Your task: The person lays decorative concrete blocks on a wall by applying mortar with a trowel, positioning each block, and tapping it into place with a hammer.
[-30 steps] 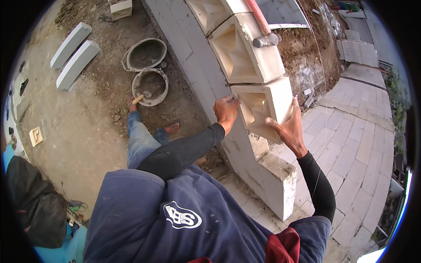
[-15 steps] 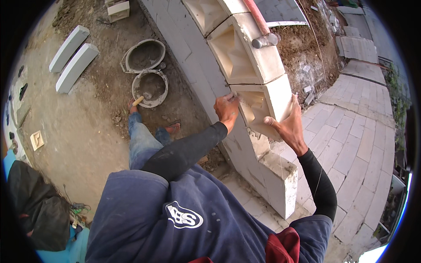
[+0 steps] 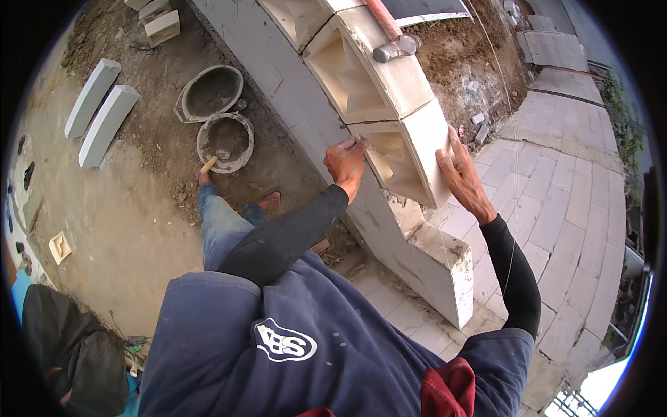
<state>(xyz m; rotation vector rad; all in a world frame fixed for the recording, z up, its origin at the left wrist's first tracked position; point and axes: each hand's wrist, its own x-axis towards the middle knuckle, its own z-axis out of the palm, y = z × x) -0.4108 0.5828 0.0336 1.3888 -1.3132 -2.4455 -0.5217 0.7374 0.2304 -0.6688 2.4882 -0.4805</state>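
Note:
A cream ventilation block with a recessed, faceted face is the nearest in a row on top of the wall. My right hand grips its right edge, thumb on the smooth top side and fingers over the outer edge. At the block's left edge is my left hand, fingers pinched together close to the joint with the neighbouring block. Whatever those fingertips hold is too small to make out. A hammer with a reddish handle lies across the neighbouring block.
Below the block, the light grey wall steps down to a lower end. Two mortar buckets stand left of the wall, a yellow handle at one rim. Curved white pieces lie farther left. A thin string runs along the right side.
The whole view has shifted, with the wall and buckets appearing farther left. My right thumb has moved from the block's near edge up onto its smooth side. My left hand stays pinched at the left edge.

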